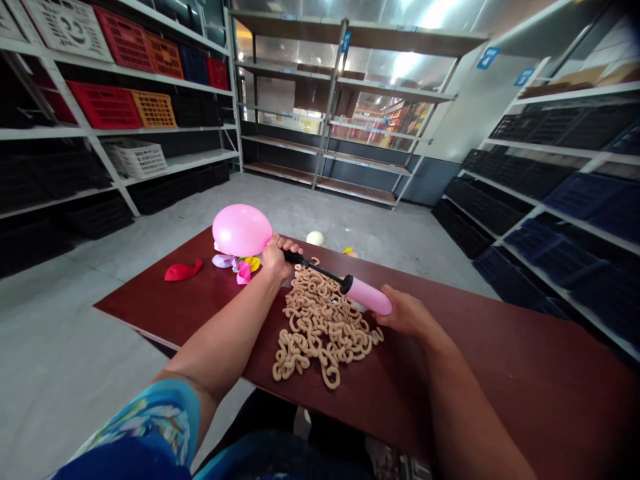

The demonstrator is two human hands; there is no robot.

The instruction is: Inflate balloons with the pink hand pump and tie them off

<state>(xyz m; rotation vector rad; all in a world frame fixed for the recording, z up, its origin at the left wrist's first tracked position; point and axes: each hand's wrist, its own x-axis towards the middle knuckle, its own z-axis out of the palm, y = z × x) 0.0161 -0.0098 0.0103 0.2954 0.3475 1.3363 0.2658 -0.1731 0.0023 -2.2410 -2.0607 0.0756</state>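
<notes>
My left hand (277, 257) is closed around the black nozzle end of a hand pump, where the neck of a pink inflated balloon (241, 229) sits. My right hand (407, 313) grips the pink barrel of the pump (367, 295), which is pulled out on its thin black rod (315, 268). Both hands hover over a dark red table (500, 373). Beneath the pump lies a heap of tan curled clips (320, 323).
Flat balloons lie at the table's far left: a red one (183, 270), a lilac one (223, 261), a yellow and a pink one (245, 270). Inflated balloons (315, 238) rest on the floor beyond. Shelves with crates line both sides and the back.
</notes>
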